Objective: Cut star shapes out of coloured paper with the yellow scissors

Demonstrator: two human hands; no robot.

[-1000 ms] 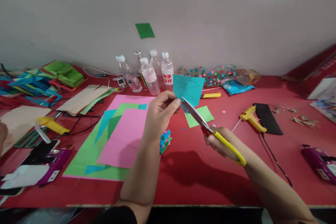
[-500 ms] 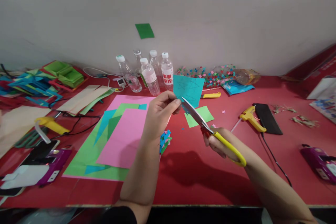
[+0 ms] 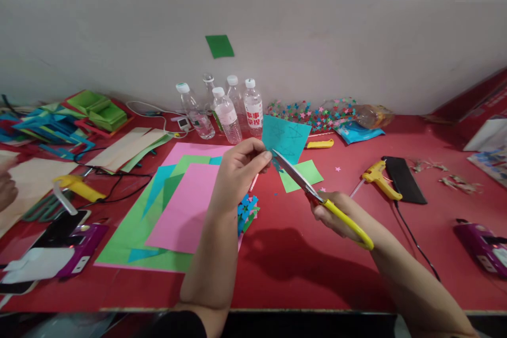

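Pinched between the thumb and fingers of my left hand point(image 3: 245, 166) is a blue paper point(image 3: 285, 137) with star outlines drawn on it. My right hand point(image 3: 335, 214) is closed on the yellow handles of the scissors point(image 3: 297, 177). The blades point up and left, their tips at the paper's lower left edge beside my left thumb. Below the paper a light green square point(image 3: 303, 175) lies on the red table point(image 3: 293, 274). Cut blue, green and pink star pieces point(image 3: 247, 211) lie partly behind my left forearm.
Coloured sheets point(image 3: 182, 206) lie left of my left arm. Several bottles point(image 3: 227, 119) and a star-filled clear container point(image 3: 317, 113) stand or lie along the wall. A yellow glue gun point(image 3: 380, 178) is at right, another point(image 3: 79, 187) at left. Another person's hand point(image 3: 6, 187) shows at the left edge.
The blue paper has turned slightly, so its drawn stars show more clearly. The scissors and my hands have barely shifted. Another person's hand has come further into view at the left edge.
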